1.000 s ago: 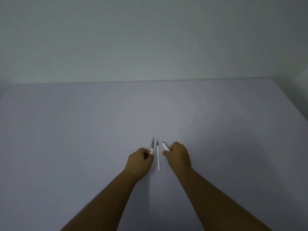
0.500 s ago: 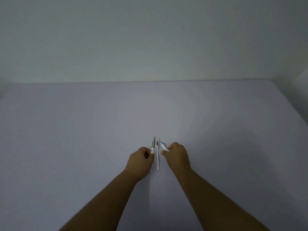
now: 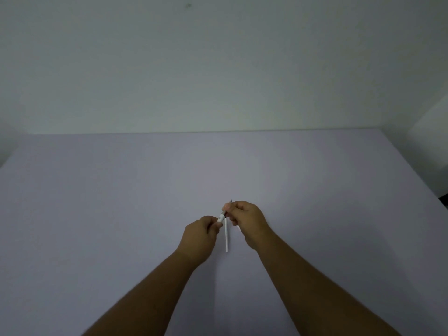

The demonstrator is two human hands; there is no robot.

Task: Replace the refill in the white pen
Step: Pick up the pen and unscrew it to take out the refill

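White pen (image 3: 222,216) tilted, grey-tipped, pinched by both hands.

One head cam, fwd and down, close over table (image 3: 121,214).

Before me: one table (image 3: 121,214), pale lilac top, plain and matte, running from my near edge back to the wall. One wall (image 3: 218,69), grey-white, bare but for a small dark speck (image 3: 188,5) high up. One white corner surface (image 3: 429,122), far right.
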